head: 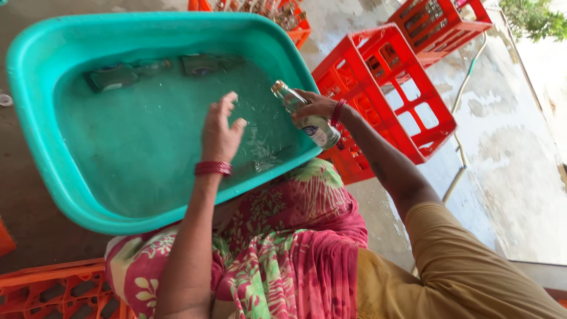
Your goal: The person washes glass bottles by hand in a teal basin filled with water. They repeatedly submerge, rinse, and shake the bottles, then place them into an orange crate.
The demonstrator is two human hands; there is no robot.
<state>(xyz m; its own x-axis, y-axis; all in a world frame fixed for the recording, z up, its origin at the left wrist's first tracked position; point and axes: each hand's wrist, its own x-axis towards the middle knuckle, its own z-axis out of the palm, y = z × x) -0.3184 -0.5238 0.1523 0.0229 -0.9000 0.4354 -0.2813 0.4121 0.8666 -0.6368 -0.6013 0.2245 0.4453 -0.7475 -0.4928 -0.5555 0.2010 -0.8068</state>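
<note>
A glass bottle (307,118) with a label is clamped in the grip of the right hand (316,106), tilted, with its open neck pointing up and to the left over the near right rim of a large teal plastic tub (35,142). The bottle is held above the water, just inside that rim, and its lower end reaches past the rim toward the red crate (390,100) beside the tub. The left hand (220,133) is held over the water near the tub's near edge with its fingers (227,103) spread apart and nothing clasped in them; whether the palm touches the water cannot be told. Red bangles are worn on both wrists. The tub is filled with clear water, and two more bottles (153,71) are seen lying submerged on their sides near its far edge. The tub is set on a wet concrete floor (508,177). Further red crates (437,23) are placed on the floor beyond the first one, toward the far right, and orange crates (53,292) are seen at the near left corner. A hose (466,82) is laid across the floor to the right of the crates. A pink and green patterned cloth (277,254) is draped over the person's lap.
</note>
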